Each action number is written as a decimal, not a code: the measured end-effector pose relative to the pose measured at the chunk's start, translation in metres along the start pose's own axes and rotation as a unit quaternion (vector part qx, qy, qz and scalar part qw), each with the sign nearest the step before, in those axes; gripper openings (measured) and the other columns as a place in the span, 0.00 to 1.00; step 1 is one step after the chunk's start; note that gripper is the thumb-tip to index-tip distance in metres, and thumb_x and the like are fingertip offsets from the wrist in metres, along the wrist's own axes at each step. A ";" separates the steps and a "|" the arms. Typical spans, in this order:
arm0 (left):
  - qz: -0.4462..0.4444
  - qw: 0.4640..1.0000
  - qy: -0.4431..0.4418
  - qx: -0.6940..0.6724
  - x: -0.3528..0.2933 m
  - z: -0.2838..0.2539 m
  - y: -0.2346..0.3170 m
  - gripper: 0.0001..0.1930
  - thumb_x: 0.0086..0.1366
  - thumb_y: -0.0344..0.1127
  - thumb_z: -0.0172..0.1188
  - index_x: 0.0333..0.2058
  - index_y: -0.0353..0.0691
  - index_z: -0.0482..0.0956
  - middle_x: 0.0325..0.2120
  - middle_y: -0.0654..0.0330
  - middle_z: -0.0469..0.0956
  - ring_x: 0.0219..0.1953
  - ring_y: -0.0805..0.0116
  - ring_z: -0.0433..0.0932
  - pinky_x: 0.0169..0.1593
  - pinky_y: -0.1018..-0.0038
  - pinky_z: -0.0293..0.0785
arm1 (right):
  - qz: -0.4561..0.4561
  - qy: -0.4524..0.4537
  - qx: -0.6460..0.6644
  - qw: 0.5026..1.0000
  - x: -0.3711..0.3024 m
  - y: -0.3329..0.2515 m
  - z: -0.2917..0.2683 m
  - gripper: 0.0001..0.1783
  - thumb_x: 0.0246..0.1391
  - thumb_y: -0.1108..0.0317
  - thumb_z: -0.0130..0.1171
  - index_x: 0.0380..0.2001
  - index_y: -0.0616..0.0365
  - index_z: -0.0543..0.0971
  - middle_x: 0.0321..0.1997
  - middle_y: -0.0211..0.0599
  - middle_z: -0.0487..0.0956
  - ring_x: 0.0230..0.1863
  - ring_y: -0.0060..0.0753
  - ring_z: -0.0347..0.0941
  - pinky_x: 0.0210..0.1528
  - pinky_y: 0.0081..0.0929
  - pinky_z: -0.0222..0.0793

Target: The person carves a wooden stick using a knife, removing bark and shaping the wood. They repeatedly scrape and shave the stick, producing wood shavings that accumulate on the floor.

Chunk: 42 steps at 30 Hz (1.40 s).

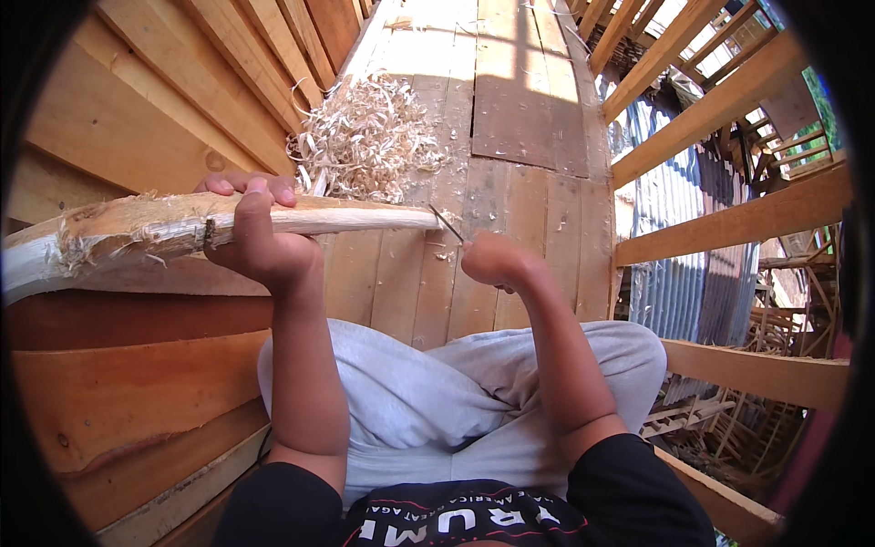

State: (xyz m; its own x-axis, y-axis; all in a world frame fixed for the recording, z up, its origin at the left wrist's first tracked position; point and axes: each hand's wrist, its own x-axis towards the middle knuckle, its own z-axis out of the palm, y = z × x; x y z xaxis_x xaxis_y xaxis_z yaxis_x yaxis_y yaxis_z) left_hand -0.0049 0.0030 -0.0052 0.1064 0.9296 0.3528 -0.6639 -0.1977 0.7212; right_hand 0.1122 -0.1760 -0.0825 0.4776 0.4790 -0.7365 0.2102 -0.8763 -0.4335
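A long, partly peeled wooden pole [365, 217] reaches in from the left edge and tapers to a pale tip in front of me. Rough brown bark and frayed fibres show on its thicker left part. My left hand [264, 228] is wrapped round the pole's middle, thumb on top. My right hand [499, 262] is closed in a fist just right of the tip. Out of that fist points a thin dark knife blade [445, 222], which lies against or right beside the pole's end. The knife's handle is hidden in my fingers.
Curled wood shavings [374, 137] lie in a heap on the plank floor [510, 201] beyond the pole. A slatted wooden wall [137, 100] rises on the left. Wooden railings [729, 219] run along the right, with corrugated metal sheets [679, 273] below. My crossed legs [410, 383] are beneath my arms.
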 end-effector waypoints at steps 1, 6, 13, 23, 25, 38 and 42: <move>0.007 1.000 0.003 0.001 0.000 0.002 0.001 0.14 0.48 0.23 0.52 0.34 0.40 0.62 0.21 0.61 0.64 0.18 0.71 0.65 0.26 0.73 0.69 | -0.005 -0.013 -0.002 1.000 -0.002 -0.002 -0.002 0.26 0.65 0.58 0.38 0.26 0.72 0.73 0.15 0.41 0.71 0.13 0.35 0.67 0.17 0.37 0.64; 0.012 0.999 -0.031 0.011 -0.012 0.010 0.000 0.15 0.48 0.22 0.52 0.35 0.40 0.61 0.24 0.60 0.64 0.19 0.72 0.65 0.26 0.74 0.69 | -0.011 0.025 0.092 0.995 0.033 0.006 0.012 0.17 0.51 0.68 0.45 0.30 0.74 0.77 0.26 0.54 0.78 0.21 0.43 0.75 0.24 0.40 0.70; 0.023 0.999 -0.048 -0.001 -0.011 0.004 0.004 0.15 0.48 0.22 0.52 0.35 0.40 0.61 0.20 0.60 0.65 0.19 0.72 0.65 0.26 0.74 0.69 | -0.071 0.049 0.020 0.996 -0.004 0.005 0.015 0.27 0.65 0.59 0.40 0.27 0.79 0.74 0.20 0.57 0.76 0.16 0.45 0.74 0.19 0.41 0.70; -0.004 0.996 -0.089 -0.007 -0.015 0.009 0.002 0.13 0.46 0.25 0.49 0.33 0.44 0.61 0.20 0.63 0.62 0.19 0.72 0.63 0.29 0.75 0.67 | -0.084 0.073 0.037 0.993 0.034 0.017 0.027 0.27 0.64 0.60 0.40 0.27 0.79 0.74 0.21 0.59 0.76 0.16 0.49 0.74 0.22 0.44 0.72; 0.005 0.995 -0.096 -0.003 -0.016 0.007 0.003 0.13 0.46 0.25 0.49 0.32 0.44 0.61 0.20 0.62 0.63 0.19 0.72 0.63 0.29 0.76 0.66 | -0.077 0.060 0.024 0.995 0.020 0.014 0.021 0.26 0.64 0.60 0.41 0.28 0.79 0.75 0.22 0.59 0.76 0.17 0.51 0.74 0.22 0.44 0.72; -0.008 0.990 -0.140 -0.033 -0.032 0.016 0.005 0.18 0.46 0.21 0.51 0.36 0.42 0.59 0.20 0.61 0.62 0.19 0.72 0.63 0.26 0.76 0.68 | -0.057 0.082 0.000 0.995 0.039 0.022 0.032 0.19 0.51 0.67 0.51 0.42 0.70 0.79 0.47 0.60 0.78 0.51 0.55 0.75 0.53 0.40 0.71; 0.009 0.990 -0.137 -0.031 -0.035 0.017 0.007 0.18 0.46 0.21 0.50 0.36 0.42 0.59 0.20 0.62 0.62 0.19 0.72 0.63 0.27 0.76 0.68 | -0.057 0.079 -0.016 0.995 0.037 0.022 0.037 0.19 0.48 0.69 0.52 0.43 0.67 0.79 0.47 0.58 0.78 0.50 0.54 0.76 0.52 0.38 0.72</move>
State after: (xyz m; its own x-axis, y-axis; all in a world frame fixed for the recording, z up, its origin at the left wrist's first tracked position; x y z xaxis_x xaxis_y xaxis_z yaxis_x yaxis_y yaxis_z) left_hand -0.0011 -0.0367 -0.0022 0.2858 0.8053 0.5194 -0.7110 -0.1852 0.6784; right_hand 0.1026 -0.1756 -0.1382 0.5769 0.5628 -0.5920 0.2966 -0.8196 -0.4901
